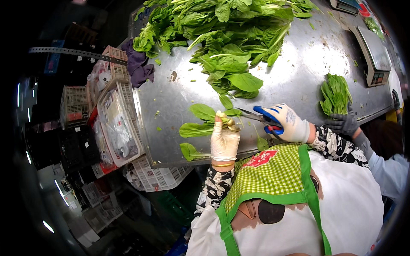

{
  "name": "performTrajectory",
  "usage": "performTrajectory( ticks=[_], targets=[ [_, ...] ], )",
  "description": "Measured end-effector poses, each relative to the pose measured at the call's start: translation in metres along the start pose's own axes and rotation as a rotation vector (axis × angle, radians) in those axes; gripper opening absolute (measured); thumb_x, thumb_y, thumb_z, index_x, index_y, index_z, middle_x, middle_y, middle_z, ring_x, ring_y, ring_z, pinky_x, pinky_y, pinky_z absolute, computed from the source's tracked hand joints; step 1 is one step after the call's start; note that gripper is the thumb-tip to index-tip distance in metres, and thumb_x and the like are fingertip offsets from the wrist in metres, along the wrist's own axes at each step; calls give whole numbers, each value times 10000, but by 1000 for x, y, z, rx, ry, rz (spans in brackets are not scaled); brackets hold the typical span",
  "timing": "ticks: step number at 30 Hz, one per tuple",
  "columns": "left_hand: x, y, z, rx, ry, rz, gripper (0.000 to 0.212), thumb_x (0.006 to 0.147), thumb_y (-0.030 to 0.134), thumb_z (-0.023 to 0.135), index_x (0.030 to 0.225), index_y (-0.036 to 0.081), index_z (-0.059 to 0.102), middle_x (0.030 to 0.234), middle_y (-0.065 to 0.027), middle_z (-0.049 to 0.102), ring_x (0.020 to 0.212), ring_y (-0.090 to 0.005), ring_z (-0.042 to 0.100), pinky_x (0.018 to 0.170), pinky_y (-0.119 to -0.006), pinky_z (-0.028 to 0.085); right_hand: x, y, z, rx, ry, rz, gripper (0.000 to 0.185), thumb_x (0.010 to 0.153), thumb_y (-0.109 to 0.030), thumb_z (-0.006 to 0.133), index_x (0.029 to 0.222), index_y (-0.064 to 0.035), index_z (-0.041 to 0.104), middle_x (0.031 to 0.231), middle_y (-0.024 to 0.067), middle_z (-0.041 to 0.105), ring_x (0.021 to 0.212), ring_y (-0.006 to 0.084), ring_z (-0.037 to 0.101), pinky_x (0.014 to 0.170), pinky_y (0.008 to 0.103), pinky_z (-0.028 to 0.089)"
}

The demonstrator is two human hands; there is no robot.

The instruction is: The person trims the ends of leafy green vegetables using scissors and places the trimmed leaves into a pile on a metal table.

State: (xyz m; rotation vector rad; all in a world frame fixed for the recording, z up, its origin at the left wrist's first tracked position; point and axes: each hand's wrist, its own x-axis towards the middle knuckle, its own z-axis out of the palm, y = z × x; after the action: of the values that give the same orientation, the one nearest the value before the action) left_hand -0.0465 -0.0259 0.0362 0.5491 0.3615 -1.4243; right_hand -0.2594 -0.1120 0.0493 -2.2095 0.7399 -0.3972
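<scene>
My left hand [225, 140], in a thin pale glove, grips a small bunch of leafy greens [199, 129] by the stems near the table's front edge. Its leaves point left, and the cut stem ends show between thumb and fingers. My right hand [285, 121] wears a white knit glove with a blue coating and holds scissors [259, 118]. Their blades reach left toward the stems; whether they touch is hard to tell. One loose leaf [191, 151] lies left of my left wrist, another [262, 143] between my hands. Beyond them spreads a large heap of leafy greens [230, 48].
The metal table [173, 92] carries leaf scraps. A purple cloth [137, 64] hangs at its left edge, beside plastic crates [120, 124] holding bags. At right, a co-worker's grey-gloved hand [344, 123] holds a bunch of greens [335, 94]. A weighing scale [373, 48] stands beyond.
</scene>
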Motion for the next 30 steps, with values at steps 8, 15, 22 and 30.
performTrajectory(
  ticks=[8,15,22,30],
  targets=[
    [-4,-13,-2,-6,42,-38,203,890,170,611,1063,64,595,1017,-30,636,930,-166,584,813,-307,487,13,-13,11,-192,-65,-85,661,756,-219,628,1361,-86,397,1033,115,569,979,272,540,872,396,377],
    [-2,-20,-4,-41,-1,-93,256,880,170,625,1102,50,582,1083,-50,610,966,-190,549,898,-366,433,7,-9,19,-52,-34,-105,664,766,-202,618,1373,-78,378,1045,117,572,958,285,540,859,395,386],
    [-3,-22,-3,-37,-11,-75,246,882,161,618,1097,45,586,1093,-58,604,1014,-200,544,924,-366,431,5,-5,28,-18,-32,-108,623,783,-197,601,1358,-77,396,968,106,593,870,287,566,807,386,412],
    [11,3,-5,32,-64,74,150,914,111,542,1022,44,620,1017,-95,640,975,-228,596,868,-370,507,-11,20,11,-383,-80,-26,565,789,-262,615,1295,-66,458,885,70,610,795,234,588,758,354,419]
  ],
)
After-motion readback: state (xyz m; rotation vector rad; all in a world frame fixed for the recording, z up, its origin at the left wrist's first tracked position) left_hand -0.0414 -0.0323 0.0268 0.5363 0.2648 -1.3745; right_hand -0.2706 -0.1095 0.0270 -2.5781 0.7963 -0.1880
